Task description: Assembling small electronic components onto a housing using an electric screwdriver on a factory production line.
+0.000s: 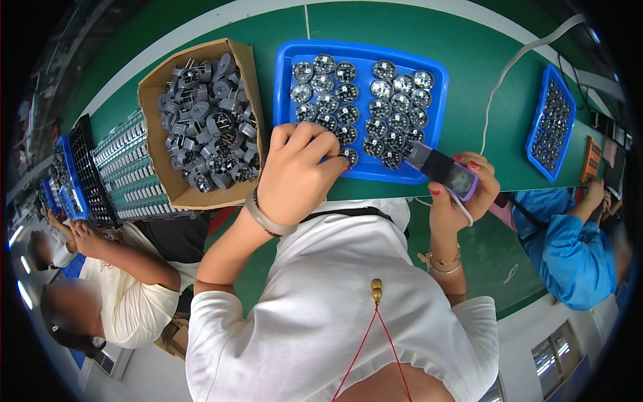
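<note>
White-shirted and close to the head camera, the wearer's chest carries a gold gourd-shaped pendant (376,289) on a red cord (360,335). Beyond it, a blue tray (280,86) holds round silvery parts (400,102) in two clusters, left and right. Left of this tray stands an open cardboard box (155,139) heaped with grey round parts (199,111), some with pins. Farther left are a rack with rows of small pieces (127,161) and a black rack (88,161); well to the right, another blue tray (531,144) is full of similar parts. All this is on a green bench (375,20); windows (557,352) and lights (25,295) show at the room's edges. Left hand (299,171) covers the first tray's near left corner, its fingertips at one round part (349,155); whether they pinch it, I cannot tell. Right hand (470,194) grasps a purple device (443,169) with a dark band, over that tray's near right corner. White cable (491,94) crosses the bench beyond it. Co-workers sit on both sides, one in cream (137,295), one in blue (569,248).
</note>
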Tool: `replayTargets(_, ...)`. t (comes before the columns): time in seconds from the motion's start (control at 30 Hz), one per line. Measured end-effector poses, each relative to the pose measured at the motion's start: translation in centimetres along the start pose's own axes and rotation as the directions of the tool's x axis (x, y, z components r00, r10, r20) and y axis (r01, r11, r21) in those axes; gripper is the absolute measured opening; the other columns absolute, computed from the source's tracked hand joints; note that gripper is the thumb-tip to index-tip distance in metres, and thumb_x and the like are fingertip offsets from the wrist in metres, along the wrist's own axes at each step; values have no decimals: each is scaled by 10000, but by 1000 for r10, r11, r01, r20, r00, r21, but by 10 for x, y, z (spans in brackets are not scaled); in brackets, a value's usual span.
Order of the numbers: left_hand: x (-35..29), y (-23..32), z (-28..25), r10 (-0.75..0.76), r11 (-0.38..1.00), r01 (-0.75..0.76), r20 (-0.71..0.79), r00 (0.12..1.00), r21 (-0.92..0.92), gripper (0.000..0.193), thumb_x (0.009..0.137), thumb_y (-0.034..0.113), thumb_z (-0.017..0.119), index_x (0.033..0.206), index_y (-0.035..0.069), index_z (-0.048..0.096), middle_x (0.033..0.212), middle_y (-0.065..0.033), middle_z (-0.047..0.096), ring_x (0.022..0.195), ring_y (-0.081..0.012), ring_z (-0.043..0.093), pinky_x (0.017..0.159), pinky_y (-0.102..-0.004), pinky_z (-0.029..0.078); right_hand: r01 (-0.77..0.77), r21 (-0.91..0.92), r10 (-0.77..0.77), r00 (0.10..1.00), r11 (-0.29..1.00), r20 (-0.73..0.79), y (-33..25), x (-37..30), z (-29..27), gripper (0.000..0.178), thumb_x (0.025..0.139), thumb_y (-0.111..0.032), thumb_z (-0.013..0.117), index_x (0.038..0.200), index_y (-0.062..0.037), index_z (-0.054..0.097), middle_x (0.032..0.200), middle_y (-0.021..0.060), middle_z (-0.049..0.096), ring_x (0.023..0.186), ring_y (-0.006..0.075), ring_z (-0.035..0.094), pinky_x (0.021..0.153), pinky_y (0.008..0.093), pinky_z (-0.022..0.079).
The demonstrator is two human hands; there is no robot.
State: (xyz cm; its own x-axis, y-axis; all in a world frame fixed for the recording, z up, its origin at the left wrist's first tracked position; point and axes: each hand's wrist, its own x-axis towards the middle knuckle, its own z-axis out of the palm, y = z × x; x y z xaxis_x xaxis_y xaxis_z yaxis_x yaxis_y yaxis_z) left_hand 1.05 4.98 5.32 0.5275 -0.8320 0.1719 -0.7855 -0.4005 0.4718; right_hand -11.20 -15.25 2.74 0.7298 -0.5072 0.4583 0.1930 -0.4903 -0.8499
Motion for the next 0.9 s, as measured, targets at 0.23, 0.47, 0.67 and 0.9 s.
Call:
replayTargets(0.23,3,1,1,-12,1000,12,31,999,0,78,659,127,672,732,106,691,798,7,520,877,-178,507,816,-355,355,51,10,-52,992,999,118,-3,7,6,597,676,-271,838,1080,-61,453,925,110,528,852,233,550,743,331,457)
replayTargets(0.47,15,-2,-3,-150,988,152,-66,987,37,65,661,135,677,722,113,669,806,13,520,873,-181,505,781,-354,349,113,-3,-108,955,994,275,-6,20,20,565,594,-160,871,1027,-61,522,947,103,572,847,233,558,729,326,465)
replayTargets(0.67,15,-4,-1,-35,995,42,-80,996,91,141,649,147,656,789,152,674,812,26,519,851,-167,516,776,-351,348,119,-38,-96,921,992,378,-7,28,31,560,532,-110,884,991,-61,567,953,95,581,852,243,560,736,328,469)
replayTargets(0.9,19,4,-7,-12,1000,11,-128,992,-14,129,653,145,662,781,153,673,798,30,503,852,-161,530,779,-350,340,104,-9,-94,931,995,353,-8,26,32,549,521,-116,888,965,-61,571,956,91,580,849,247,559,732,336,471)
